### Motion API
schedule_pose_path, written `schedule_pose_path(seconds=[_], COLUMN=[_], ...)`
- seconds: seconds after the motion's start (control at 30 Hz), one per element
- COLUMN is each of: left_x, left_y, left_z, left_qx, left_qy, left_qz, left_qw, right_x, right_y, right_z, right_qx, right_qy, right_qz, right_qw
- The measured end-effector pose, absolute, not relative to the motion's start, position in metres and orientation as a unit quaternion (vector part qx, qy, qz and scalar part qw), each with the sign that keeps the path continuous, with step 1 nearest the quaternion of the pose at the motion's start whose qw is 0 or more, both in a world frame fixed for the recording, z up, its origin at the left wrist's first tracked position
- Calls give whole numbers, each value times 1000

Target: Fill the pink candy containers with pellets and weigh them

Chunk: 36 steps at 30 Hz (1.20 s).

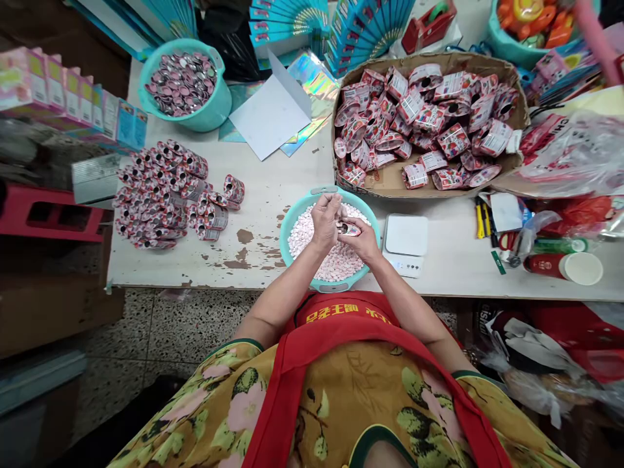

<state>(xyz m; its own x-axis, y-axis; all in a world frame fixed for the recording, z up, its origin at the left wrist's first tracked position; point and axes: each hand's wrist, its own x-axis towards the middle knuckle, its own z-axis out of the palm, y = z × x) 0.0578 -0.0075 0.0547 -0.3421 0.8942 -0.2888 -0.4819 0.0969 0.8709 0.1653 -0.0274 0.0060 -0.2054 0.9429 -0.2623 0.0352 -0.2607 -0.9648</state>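
A turquoise basin [287,244] full of small pale pink pieces [336,263] stands at the table's front edge. Over it, my right hand [361,239] is closed round a small printed container [350,229] with a dark opening. My left hand [325,221] is beside it, its fingers bunched together near the container; what they pinch, if anything, is too small to make out. A white scale [405,235] sits just right of the basin.
Many printed containers [156,195] are stacked at the left. A cardboard box [390,185] of loose containers lies behind the basin to the right. Farther back left is a turquoise bucket [214,107] of round metallic pieces. A red cup [546,265], knives and plastic bags lie at the right.
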Motion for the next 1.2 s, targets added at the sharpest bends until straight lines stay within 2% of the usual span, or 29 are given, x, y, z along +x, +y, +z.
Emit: schedule_pose_path(seconds=[0.2, 0.3, 0.37, 0.5, 0.57, 0.73, 0.87, 0.93, 1.07, 1.2], left_x=[45, 25, 13, 9, 19, 45, 46, 43, 38, 28], left_y=[-3, -2, -5, -14, -16, -18, -19, -19, -20, -23], left_z=[57, 40, 19, -28, -45, -56, -55, -56, -55, -36], left_qx=[153, 191, 286, 541, 583, 583, 543, 493, 293, 88], left_qy=[503, 570, 663, 753, 756, 758, 772, 782, 731, 610], left_qz=[643, 637, 556, 235, 155, 98, 118, 184, 407, 542], left_qw=[556, 482, 411, 293, 255, 277, 308, 334, 463, 571], right_x=[173, 188, 208, 265, 294, 334, 342, 344, 344, 338], right_y=[-27, -29, -30, -29, -27, -20, 33, 89, 205, 240], right_z=[-1, 0, 4, 2, -13, -44, -16, -4, -31, -71], right_qx=[-499, -489, -493, -581, -643, -723, -668, -613, -488, -489], right_qy=[-434, -431, -439, -422, -401, -439, -594, -686, -831, -836], right_qz=[662, 663, 644, 531, 460, 354, 195, 199, 267, 237], right_qw=[352, 369, 388, 450, 463, 400, 404, 337, -3, -76])
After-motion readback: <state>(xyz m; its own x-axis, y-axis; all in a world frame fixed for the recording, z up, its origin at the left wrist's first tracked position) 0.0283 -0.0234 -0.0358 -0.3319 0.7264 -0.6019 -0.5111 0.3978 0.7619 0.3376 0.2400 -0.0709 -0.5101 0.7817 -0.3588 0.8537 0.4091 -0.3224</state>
